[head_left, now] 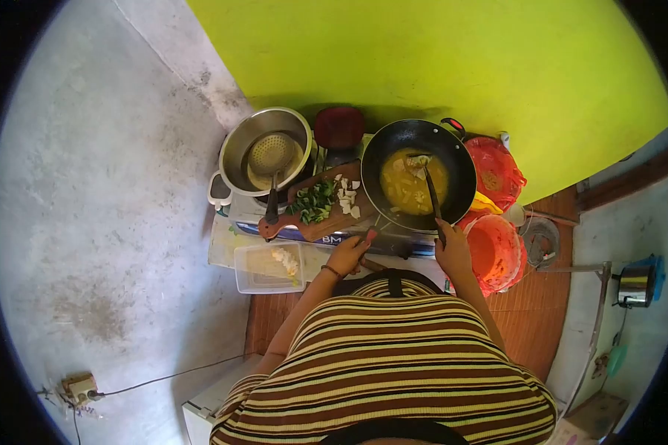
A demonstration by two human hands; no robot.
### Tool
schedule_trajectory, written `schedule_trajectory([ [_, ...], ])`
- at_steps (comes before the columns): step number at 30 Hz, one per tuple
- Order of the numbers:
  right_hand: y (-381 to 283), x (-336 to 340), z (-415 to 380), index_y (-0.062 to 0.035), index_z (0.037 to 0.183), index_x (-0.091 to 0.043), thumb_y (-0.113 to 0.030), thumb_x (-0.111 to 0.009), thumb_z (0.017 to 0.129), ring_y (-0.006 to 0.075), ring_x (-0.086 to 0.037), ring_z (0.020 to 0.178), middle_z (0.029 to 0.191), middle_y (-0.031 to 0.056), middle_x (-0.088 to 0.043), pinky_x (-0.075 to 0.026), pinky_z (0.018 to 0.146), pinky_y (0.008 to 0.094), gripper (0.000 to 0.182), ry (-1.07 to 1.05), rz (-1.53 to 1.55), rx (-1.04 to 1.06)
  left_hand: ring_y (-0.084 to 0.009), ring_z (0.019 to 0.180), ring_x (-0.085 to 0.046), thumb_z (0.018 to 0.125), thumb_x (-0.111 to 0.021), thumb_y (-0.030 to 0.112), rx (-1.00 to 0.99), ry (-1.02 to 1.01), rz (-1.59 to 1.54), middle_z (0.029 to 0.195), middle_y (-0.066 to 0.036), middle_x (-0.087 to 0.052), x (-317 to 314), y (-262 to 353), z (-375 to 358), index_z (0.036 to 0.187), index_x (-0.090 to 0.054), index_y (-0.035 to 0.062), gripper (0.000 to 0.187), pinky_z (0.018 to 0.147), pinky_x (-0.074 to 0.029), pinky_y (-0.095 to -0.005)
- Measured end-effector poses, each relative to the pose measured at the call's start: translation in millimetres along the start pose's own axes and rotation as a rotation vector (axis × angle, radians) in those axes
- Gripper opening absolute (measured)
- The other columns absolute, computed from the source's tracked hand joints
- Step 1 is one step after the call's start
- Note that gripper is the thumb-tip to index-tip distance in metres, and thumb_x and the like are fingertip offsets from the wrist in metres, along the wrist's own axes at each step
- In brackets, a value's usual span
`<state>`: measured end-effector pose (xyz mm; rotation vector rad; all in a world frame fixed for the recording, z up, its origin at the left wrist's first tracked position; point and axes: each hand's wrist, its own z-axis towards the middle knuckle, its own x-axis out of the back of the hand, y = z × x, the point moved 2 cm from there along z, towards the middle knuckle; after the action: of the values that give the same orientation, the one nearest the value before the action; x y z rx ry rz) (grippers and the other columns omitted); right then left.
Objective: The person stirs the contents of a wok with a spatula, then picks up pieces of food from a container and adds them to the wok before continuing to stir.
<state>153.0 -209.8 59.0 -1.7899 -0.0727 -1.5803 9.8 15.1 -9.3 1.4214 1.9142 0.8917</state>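
A black wok (459,159) sits on the stove with yellow, soupy food (404,189) and pale pieces in it. My left hand (349,254) is closed around the wok's handle, whose red part shows by the fingers. In my right hand (453,246) is a dark-handled spatula (432,191), its head down in the food. Left of the wok lies a wooden cutting board (274,228), bearing chopped green leaves (315,202) and white chopped pieces (348,196). A skimmer (272,156) with a dark handle rests across a steel pot (230,159).
A clear plastic container (249,278) with some white pieces stands front left. Red-lined buckets (492,248) and a red bag-covered container (497,167) are right of the wok. A dark red object (339,127) stands behind the board, near the green wall (438,59).
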Motion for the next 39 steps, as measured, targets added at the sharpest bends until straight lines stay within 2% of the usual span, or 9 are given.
schedule_trajectory([
  [4, -4, 8, -5, -0.013, 0.12, -0.051, -0.008, -0.057, 0.077, 0.0387, -0.053, 0.095, 0.1, 0.0196, -0.052, -0.045, 0.084, 0.0456, 0.044, -0.034, 0.085, -0.082, -0.011, 0.047, -0.049, 0.09, -0.053, 0.032, -0.102, 0.079, 0.121, 0.065, -0.003, -0.052, 0, -3, 0, 0.1, -0.054, 0.0041, 0.03, 0.04, -0.04, -0.0244],
  [7, -12, 13, -9, -0.0101, 0.117, -0.053, -0.007, -0.057, 0.076, 0.0375, -0.052, 0.096, 0.1, 0.0189, -0.052, -0.043, 0.085, 0.045, 0.041, 0.005, 0.082, -0.076, -0.0241, 0.068, -0.06, 0.085, -0.059, 0.035, -0.268, 0.268, 0.35, 0.076, -0.011, -0.061, 0, 7, -12, 0.107, -0.055, 0.0015, 0.04, 0.064, -0.048, -0.0326],
  [10, -15, 14, -14, -0.0065, 0.114, -0.055, -0.005, -0.058, 0.075, 0.0356, -0.051, 0.096, 0.099, 0.0182, -0.052, -0.043, 0.084, 0.0439, 0.039, 0.15, 0.035, 0.071, -0.028, 0.086, -0.058, 0.083, -0.062, 0.031, -0.522, 0.409, 0.511, 0.089, -0.014, -0.06, -3, 13, -23, 0.111, -0.055, 0.0009, 0.042, 0.076, -0.047, -0.0357],
  [13, -30, 15, -17, -0.0043, 0.109, -0.056, -0.002, -0.059, 0.073, 0.034, -0.051, 0.095, 0.098, 0.0175, -0.052, -0.043, 0.082, 0.0431, 0.035, 0.267, 0.04, 0.19, -0.0273, 0.09, -0.057, 0.081, -0.064, 0.023, -0.572, 0.446, 0.546, 0.099, -0.015, -0.056, -5, 18, -34, 0.11, -0.055, 0.0007, 0.037, 0.076, -0.047, -0.0359],
  [16, -50, 12, -21, -0.0035, 0.099, -0.057, 0.002, -0.057, 0.072, 0.0338, -0.051, 0.093, 0.096, 0.0166, -0.052, -0.043, 0.079, 0.0424, 0.028, 0.304, 0.105, 0.272, -0.0267, 0.088, -0.055, 0.08, -0.065, 0.015, -0.724, 0.47, 0.552, 0.097, -0.015, -0.056, -4, 11, -37, 0.112, -0.056, 0.0034, 0.035, 0.072, -0.047, -0.0345],
  [22, -96, -13, -27, -0.0031, 0.073, -0.049, 0.007, -0.054, 0.06, 0.0325, -0.051, 0.082, 0.087, 0.0138, -0.05, -0.043, 0.071, 0.039, 0.018, 0.158, 0.273, 0.378, -0.0247, 0.084, -0.057, 0.081, -0.063, 0.013, -0.583, 0.373, 0.306, 0.101, -0.014, -0.055, 10, 6, -57, 0.11, -0.055, 0.002, 0.032, 0.072, -0.048, -0.0342],
  [31, -185, -41, -3, -0.0038, 0.069, -0.049, 0.006, -0.057, 0.061, 0.0309, -0.051, 0.081, 0.089, 0.0125, -0.05, -0.042, 0.069, 0.0383, 0.015, 0.0, 0.309, 0.604, -0.018, 0.078, -0.059, 0.08, -0.064, 0.008, -0.564, 0.501, 0.303, 0.101, -0.008, -0.058, 54, 1, -91, 0.11, -0.055, 0.0057, 0.031, 0.071, -0.047, -0.0302],
  [37, -218, -58, -20, -0.0043, 0.074, -0.05, 0.005, -0.056, 0.063, 0.0319, -0.05, 0.085, 0.095, 0.0135, -0.048, -0.042, 0.072, 0.0394, 0.016, -0.227, 0.283, 0.743, -0.0194, 0.075, -0.057, 0.08, -0.063, 0.008, -0.652, 0.62, 0.373, 0.095, -0.01, -0.056, 63, 1, -126, 0.11, -0.055, 0.0032, 0.031, 0.068, -0.047, -0.031],
  [39, -217, -60, -20, -0.005, 0.076, -0.05, 0.008, -0.052, 0.063, 0.0341, -0.05, 0.086, 0.094, 0.0143, -0.049, -0.042, 0.072, 0.0402, 0.018, -0.281, 0.288, 0.725, -0.0163, 0.076, -0.056, 0.081, -0.063, 0.005, -0.516, 0.616, 0.056, 0.096, -0.009, -0.056, 64, -6, -135, 0.11, -0.055, 0.0037, 0.031, 0.069, -0.047, -0.029],
])
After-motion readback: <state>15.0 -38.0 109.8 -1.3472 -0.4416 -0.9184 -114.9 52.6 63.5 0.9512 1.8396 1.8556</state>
